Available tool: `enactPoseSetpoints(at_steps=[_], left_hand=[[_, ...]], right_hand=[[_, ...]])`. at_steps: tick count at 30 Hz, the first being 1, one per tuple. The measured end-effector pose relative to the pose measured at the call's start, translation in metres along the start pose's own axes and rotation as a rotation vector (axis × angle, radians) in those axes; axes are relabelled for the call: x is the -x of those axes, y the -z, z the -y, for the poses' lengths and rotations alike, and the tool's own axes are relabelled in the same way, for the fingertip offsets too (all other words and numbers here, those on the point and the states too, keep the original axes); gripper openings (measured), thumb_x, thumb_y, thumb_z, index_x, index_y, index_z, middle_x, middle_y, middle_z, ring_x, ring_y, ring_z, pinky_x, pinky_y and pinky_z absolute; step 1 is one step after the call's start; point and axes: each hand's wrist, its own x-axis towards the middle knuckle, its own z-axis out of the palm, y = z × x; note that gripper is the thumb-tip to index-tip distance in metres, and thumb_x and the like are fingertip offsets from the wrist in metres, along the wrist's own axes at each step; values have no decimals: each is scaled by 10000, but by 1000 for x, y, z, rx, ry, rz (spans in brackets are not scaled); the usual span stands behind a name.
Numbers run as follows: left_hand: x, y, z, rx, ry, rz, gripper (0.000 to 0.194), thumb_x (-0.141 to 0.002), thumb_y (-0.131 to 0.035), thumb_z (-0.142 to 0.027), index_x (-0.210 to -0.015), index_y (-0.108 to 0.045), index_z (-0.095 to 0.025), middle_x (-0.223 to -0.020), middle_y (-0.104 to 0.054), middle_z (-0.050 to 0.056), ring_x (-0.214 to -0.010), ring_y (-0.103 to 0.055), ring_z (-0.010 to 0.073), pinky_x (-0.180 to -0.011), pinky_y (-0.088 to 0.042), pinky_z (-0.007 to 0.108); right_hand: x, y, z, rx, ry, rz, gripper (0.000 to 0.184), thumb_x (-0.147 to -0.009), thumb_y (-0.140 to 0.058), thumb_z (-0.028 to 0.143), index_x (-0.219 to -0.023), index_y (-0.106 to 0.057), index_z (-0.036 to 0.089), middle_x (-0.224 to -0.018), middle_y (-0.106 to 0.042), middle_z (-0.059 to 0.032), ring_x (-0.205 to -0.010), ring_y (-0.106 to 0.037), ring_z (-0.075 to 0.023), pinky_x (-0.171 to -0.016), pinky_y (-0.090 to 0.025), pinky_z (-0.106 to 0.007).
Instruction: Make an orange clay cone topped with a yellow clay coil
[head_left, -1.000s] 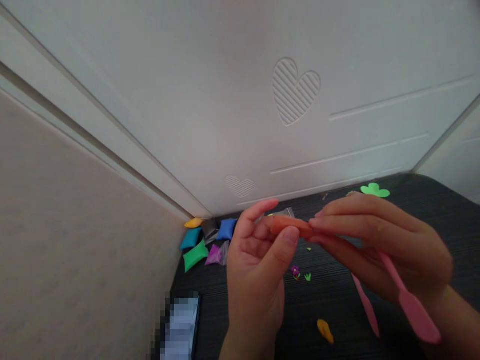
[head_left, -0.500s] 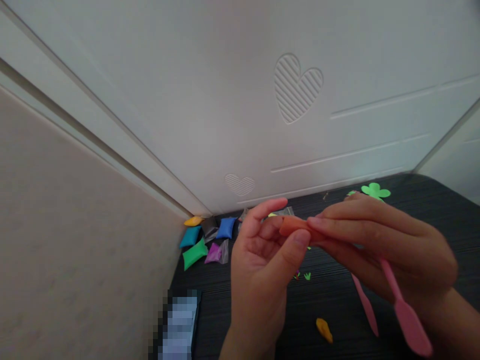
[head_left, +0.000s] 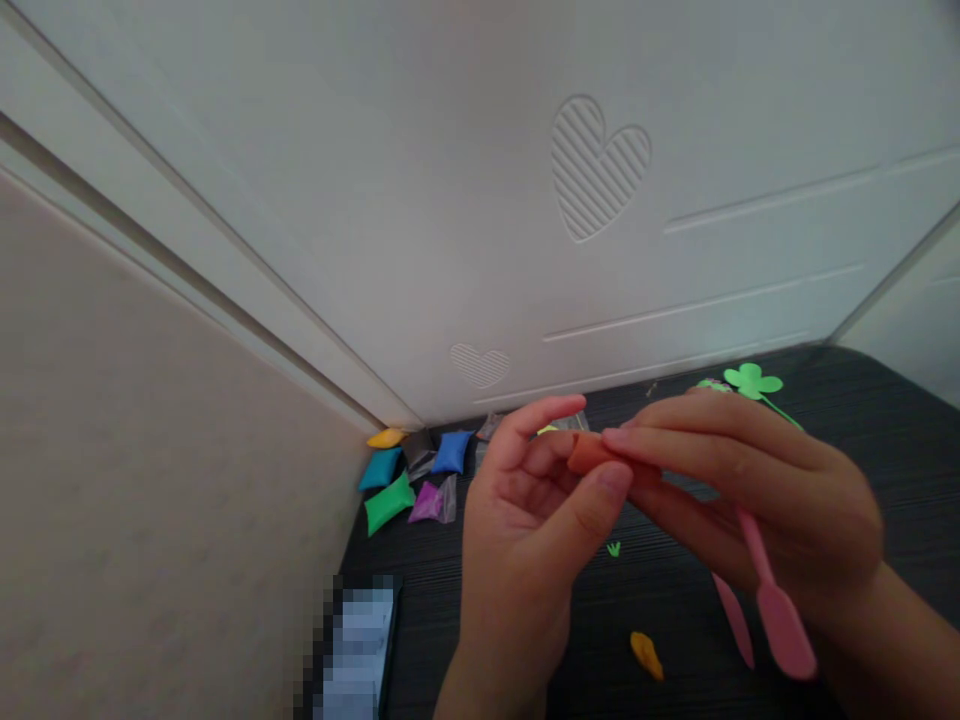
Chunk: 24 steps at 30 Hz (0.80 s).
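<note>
Between my two hands is a small piece of orange clay point(head_left: 592, 452), partly hidden by fingers. My left hand point(head_left: 529, 515) pinches its left end between thumb and fingers, with the index finger raised. The fingers of my right hand point(head_left: 750, 470) press on the clay's right side. A pink clay tool point(head_left: 784, 625) with a flat paddle end sticks out below my right palm, its other end hidden in that hand. Another pink tool point(head_left: 733, 620) lies on the table behind it. Below the hands rests a lump of yellow-orange clay point(head_left: 646, 655).
On the dark table point(head_left: 592, 610), several clay packets, including a blue one point(head_left: 451, 453) and a green one point(head_left: 390, 503), sit at the back left. A phone point(head_left: 360, 640) lies front left. A green flower shape point(head_left: 752, 381) is at the back right, before the white panel point(head_left: 420, 200).
My right hand has shifted slightly left, its fingers further over the orange clay. The paddle end of the pink tool has swung left and up with it.
</note>
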Motion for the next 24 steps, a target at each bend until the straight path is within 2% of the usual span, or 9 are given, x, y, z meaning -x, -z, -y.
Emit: enactPoseSetpoints(at_steps=[9, 13, 16, 19, 22, 24], left_hand=[[0, 0, 2, -18, -2, -11, 306, -773, -671, -129, -1045, -635, -265, -811, -689, -36, -749, -625, 47, -706, -495, 115], [-2, 2, 0, -55, -39, -76, 223, -770, -673, -145, -970, -672, -243, -793, -698, -28, -719, -637, 58, -703, -507, 124], [-3, 1, -2, -78, -66, -78, 190, -760, -689, -189, -945, -685, -234, -800, -706, -10, -721, -652, 86, -673, -515, 147], [-1, -3, -4, -43, -84, -47, 242, -745, -705, -242, -986, -689, -223, -856, -720, 20, -783, -663, 119, -701, -522, 176], [1, -3, -4, -18, -59, -19, 237, -759, -689, -210, -996, -693, -231, -898, -725, 12, -841, -658, 108, -760, -511, 164], [1, -1, -3, -44, -44, -2, 209, -789, -655, -190, -987, -694, -244, -936, -721, 0, -862, -653, 97, -773, -508, 159]], right_hand=[[-3, -2, 3, 16, -5, -15, 217, -764, -671, 107, -976, -651, 150, -880, -712, -39, -792, -657, -106, -747, -527, -172], [-5, -1, 2, -40, -34, -18, 230, -732, -701, 98, -954, -655, 137, -862, -713, -49, -782, -657, -100, -749, -532, -161], [-3, -3, 2, -121, -112, -28, 220, -733, -703, 112, -936, -650, 175, -852, -703, -25, -758, -650, -107, -698, -542, -201], [0, -4, 3, -237, -230, -80, 212, -742, -707, 169, -938, -640, 216, -840, -695, 5, -750, -641, -120, -667, -533, -235], [1, -3, 5, -260, -320, -79, 161, -768, -689, 208, -920, -645, 236, -815, -693, 15, -725, -635, -124, -628, -517, -235], [0, -2, 6, -251, -324, -68, 126, -781, -678, 218, -901, -649, 238, -801, -687, 18, -706, -630, -118, -614, -509, -227]])
